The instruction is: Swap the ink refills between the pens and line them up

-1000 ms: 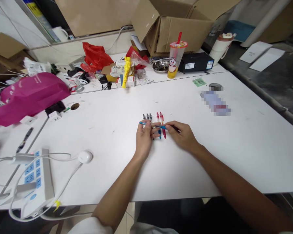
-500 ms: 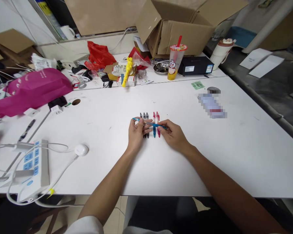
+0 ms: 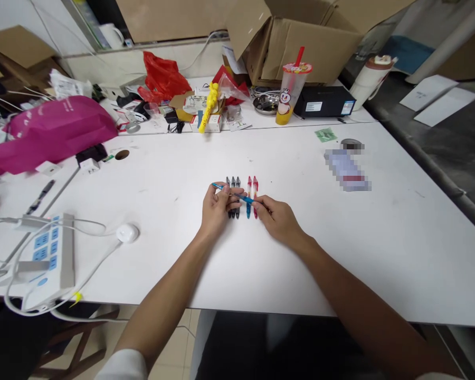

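Note:
Between my hands is a blue pen whose parts look drawn apart. My left hand (image 3: 216, 207) is closed on the slim clear piece with a blue tip (image 3: 217, 186). My right hand (image 3: 276, 216) pinches the blue barrel part (image 3: 243, 198), which points left toward the other piece. Beneath and behind them, several pens lie side by side on the white table: black ones (image 3: 237, 213) partly under my left fingers, one with a red top and blue lower end (image 3: 248, 210), and a red one (image 3: 255, 184) by my right fingertips.
A power strip (image 3: 51, 258) with white cables and a round white charger (image 3: 127, 233) lie at left. Behind are a magenta bag (image 3: 59, 129), a yellow figure stick (image 3: 209, 108), a drink cup (image 3: 291, 95) and a black box (image 3: 324, 101). A blurred pale object (image 3: 347, 170) lies right.
My left hand has shifted slightly left and the blue pen now appears parted into two pieces, with a thin section between them. The camera view has shifted a little.

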Demonstrator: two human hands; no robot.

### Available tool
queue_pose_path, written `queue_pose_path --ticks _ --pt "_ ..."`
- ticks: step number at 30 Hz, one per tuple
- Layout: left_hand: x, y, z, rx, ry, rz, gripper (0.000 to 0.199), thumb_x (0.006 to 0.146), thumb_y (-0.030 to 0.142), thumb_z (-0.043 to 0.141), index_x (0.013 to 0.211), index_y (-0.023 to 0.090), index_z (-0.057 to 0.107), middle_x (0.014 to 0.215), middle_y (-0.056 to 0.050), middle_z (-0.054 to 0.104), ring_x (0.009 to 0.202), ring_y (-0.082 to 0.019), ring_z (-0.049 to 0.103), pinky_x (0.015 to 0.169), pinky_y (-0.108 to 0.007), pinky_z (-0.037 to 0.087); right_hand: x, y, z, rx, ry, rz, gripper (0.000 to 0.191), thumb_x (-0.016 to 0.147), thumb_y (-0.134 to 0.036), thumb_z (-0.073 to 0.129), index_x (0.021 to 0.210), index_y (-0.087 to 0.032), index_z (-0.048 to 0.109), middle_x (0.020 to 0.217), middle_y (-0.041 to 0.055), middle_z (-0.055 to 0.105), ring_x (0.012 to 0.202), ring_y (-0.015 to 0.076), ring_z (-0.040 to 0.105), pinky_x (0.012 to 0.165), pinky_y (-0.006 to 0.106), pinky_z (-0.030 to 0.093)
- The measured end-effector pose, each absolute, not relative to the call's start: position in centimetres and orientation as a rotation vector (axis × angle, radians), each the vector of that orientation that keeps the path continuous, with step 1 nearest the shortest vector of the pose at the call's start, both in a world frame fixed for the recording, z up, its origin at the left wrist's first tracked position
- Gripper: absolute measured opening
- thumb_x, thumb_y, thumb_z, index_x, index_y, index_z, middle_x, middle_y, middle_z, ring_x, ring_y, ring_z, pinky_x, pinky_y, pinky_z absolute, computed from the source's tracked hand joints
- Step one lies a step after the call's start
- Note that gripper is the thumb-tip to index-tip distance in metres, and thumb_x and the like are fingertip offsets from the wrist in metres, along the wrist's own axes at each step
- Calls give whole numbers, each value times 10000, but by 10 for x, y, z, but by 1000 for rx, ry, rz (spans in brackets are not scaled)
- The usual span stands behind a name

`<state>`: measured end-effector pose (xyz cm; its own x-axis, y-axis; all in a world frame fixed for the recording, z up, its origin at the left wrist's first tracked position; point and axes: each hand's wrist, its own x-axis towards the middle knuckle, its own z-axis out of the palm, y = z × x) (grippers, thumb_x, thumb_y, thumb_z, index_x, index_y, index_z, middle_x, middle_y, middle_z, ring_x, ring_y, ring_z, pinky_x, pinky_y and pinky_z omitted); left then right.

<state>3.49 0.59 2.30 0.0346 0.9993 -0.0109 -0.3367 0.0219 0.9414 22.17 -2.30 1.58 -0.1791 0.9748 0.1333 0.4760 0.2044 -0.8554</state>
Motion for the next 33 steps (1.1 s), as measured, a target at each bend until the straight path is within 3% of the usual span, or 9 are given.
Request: queue_pose_path --ticks 5,8,12,17,23,25,28,31,33 --pt "32 5 22 1020 876 1332 429 874 559 770 1026 234 534 939 -38 779 838 -159 769 753 -268 614 220 -25 12 -1337 -1750 1003 394 1062 -528 443 943 -226 667 615 -38 525 556 135 455 575 295 363" --pt "33 2 22 1014 909 1362 470 882 550 764 1160 247 535 956 -42 779 849 -172 768 760 -291 620 218 -26 12 -1294 -1724 1016 447 1069 -550 420 940 -220 693 619 -30 526 559 139 467 578 302 378" --pt "31 0 26 972 993 1445 640 893 528 761 1390 309 421 971 -37 777 820 -180 759 693 -288 608 220 -26 13 -1243 -1653 901 427 1054 -571 444 1184 -240 681 723 -5 619 630 165 546 609 312 426" --pt "23 3 29 994 1037 1393 542 875 540 773 1262 290 486 872 -13 746 754 -178 740 650 -283 590 224 -26 11 -1243 -1661 864 423 1048 -577 458 1151 -241 693 703 -8 605 596 156 522 573 299 415" --pt "17 3 35 1085 1015 1321 518 872 515 774 1237 282 489 891 -27 754 726 -183 737 652 -299 592 226 -24 10 -1280 -1643 751 353 1046 -500 490 1174 -237 689 700 -16 575 604 160 515 598 314 429" --pt "15 2 40 1123 1031 1278 542 877 500 770 1269 276 470 939 -48 769 748 -190 746 661 -306 598 228 -21 9 -1290 -1675 637 298 1036 -442 511 1140 -236 700 784 16 636 689 185 573 666 341 481" --pt "15 7 49 1164 1101 1208 544 899 454 752 1312 254 458 970 -85 780 805 -208 752 678 -317 608 232 -15 7 -1220 -1861 426 252 999 -351 554 1170 -239 703 1068 88 720 1009 269 644 897 447 533" --pt "18 23 56 1281 1178 1084 378 872 357 778 1158 221 573 893 -81 772 790 -210 728 668 -314 606 235 -11 1 -1146 -2078 327 424 946 -350 634 1360 -258 641 1441 113 627 1316 341 549 1101 568 462" --pt "23 39 59 1372 1199 1047 304 811 277 822 1046 221 637 802 -39 737 664 -178 676 649 -308 594 236 -10 -2 -1155 -2170 317 562 929 -404 675 1465 -269 576 1575 99 531 1428 364 466 1155 608 420"
